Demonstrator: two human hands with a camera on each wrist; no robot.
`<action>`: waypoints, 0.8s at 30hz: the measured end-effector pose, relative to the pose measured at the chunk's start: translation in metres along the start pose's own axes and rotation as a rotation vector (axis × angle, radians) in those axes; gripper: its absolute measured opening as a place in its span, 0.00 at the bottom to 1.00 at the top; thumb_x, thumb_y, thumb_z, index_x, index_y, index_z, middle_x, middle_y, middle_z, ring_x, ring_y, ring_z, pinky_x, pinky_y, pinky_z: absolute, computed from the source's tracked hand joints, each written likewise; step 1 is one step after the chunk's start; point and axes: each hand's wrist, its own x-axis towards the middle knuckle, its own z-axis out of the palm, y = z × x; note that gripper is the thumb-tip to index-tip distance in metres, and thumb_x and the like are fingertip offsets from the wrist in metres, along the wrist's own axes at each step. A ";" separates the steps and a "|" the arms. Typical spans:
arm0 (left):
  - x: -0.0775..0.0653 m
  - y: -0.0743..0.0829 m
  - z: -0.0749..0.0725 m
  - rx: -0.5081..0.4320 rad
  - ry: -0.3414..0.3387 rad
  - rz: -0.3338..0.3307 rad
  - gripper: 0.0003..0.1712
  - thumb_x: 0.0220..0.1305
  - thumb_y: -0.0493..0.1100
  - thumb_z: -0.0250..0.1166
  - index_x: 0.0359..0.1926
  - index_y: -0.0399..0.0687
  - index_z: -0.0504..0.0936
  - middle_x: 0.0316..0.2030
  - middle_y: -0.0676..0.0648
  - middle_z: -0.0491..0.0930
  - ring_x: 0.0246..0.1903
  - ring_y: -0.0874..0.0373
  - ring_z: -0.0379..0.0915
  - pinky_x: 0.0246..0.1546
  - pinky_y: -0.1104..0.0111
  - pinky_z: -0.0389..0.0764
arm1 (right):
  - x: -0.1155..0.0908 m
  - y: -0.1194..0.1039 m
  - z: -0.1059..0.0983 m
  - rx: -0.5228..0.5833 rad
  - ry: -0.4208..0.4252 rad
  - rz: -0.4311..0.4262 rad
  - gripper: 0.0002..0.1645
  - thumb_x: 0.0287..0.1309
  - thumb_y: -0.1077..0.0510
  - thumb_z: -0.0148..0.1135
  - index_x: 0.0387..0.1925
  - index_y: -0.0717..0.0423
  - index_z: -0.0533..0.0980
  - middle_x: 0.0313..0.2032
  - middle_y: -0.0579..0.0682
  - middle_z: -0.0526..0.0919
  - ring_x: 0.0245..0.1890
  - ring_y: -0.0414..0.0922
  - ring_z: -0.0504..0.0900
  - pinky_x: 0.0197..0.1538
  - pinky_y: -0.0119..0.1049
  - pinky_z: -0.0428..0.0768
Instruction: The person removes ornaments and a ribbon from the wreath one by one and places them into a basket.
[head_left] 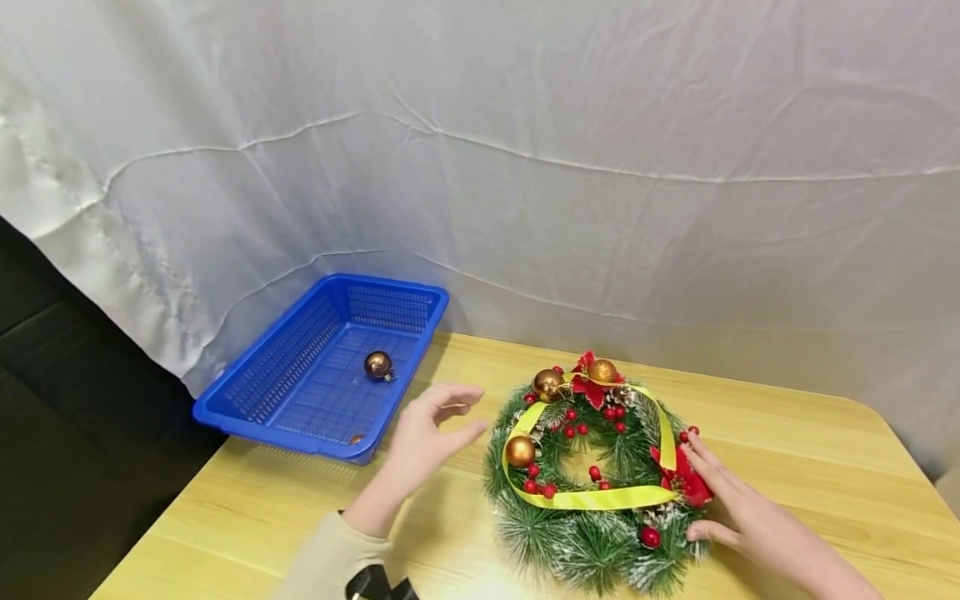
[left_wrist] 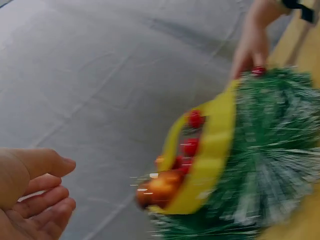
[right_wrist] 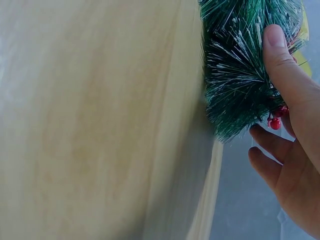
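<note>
A green wreath (head_left: 600, 546) lies flat on the table, trimmed with red berries, red flowers, and copper and gold baubles (head_left: 520, 451). A yellow ribbon (head_left: 592, 500) loops over its top. My right hand (head_left: 738, 508) rests against the wreath's right side, fingers by the red flower (head_left: 686, 479) and thumb on the greenery; the right wrist view shows its fingers only loosely bent. Between the wreath and the blue basket (head_left: 225, 408), my left hand (head_left: 427, 437) hovers with nothing in its loosely curved fingers. Motion blurs the wreath in the left wrist view.
Inside the blue basket, at the table's left, sits a brown bauble (head_left: 378, 365), with a small copper-coloured bit (head_left: 356, 439) near its front wall. A pale grey cloth (head_left: 525, 208) hangs behind the wooden table (head_left: 810, 442). Dark material (head_left: 60, 417) covers the far left.
</note>
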 end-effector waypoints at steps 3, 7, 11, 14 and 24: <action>-0.003 -0.010 0.016 -0.014 -0.063 -0.015 0.23 0.49 0.33 0.73 0.49 0.39 0.80 0.46 0.44 0.80 0.47 0.50 0.76 0.54 0.64 0.75 | 0.000 0.000 0.000 0.003 0.001 0.005 0.60 0.48 0.40 0.68 0.75 0.50 0.46 0.74 0.58 0.42 0.60 0.68 0.64 0.44 0.66 0.74; -0.008 -0.023 0.030 -0.010 -0.139 -0.060 0.25 0.51 0.38 0.73 0.52 0.43 0.79 0.49 0.44 0.78 0.48 0.48 0.75 0.55 0.62 0.74 | -0.001 0.000 0.000 0.002 0.006 0.001 0.60 0.48 0.40 0.68 0.75 0.50 0.46 0.74 0.58 0.43 0.60 0.68 0.64 0.44 0.66 0.74; -0.010 -0.030 0.039 0.014 -0.180 -0.074 0.26 0.52 0.41 0.73 0.53 0.44 0.78 0.49 0.45 0.78 0.49 0.48 0.74 0.56 0.60 0.74 | -0.001 -0.001 0.000 0.000 0.006 -0.001 0.60 0.48 0.40 0.68 0.75 0.51 0.46 0.73 0.59 0.43 0.60 0.68 0.64 0.45 0.67 0.73; -0.011 -0.034 0.042 0.035 -0.189 -0.068 0.27 0.51 0.41 0.74 0.53 0.43 0.79 0.48 0.47 0.78 0.48 0.50 0.75 0.54 0.61 0.75 | -0.001 -0.001 -0.001 0.008 0.001 0.004 0.60 0.48 0.40 0.68 0.75 0.50 0.46 0.73 0.59 0.43 0.60 0.68 0.64 0.45 0.67 0.73; -0.012 -0.039 0.046 0.132 -0.201 -0.075 0.25 0.48 0.38 0.74 0.50 0.47 0.80 0.47 0.52 0.78 0.46 0.55 0.75 0.51 0.60 0.77 | -0.001 0.000 0.000 0.009 0.006 -0.002 0.60 0.48 0.41 0.69 0.75 0.51 0.47 0.73 0.59 0.43 0.60 0.69 0.64 0.44 0.67 0.74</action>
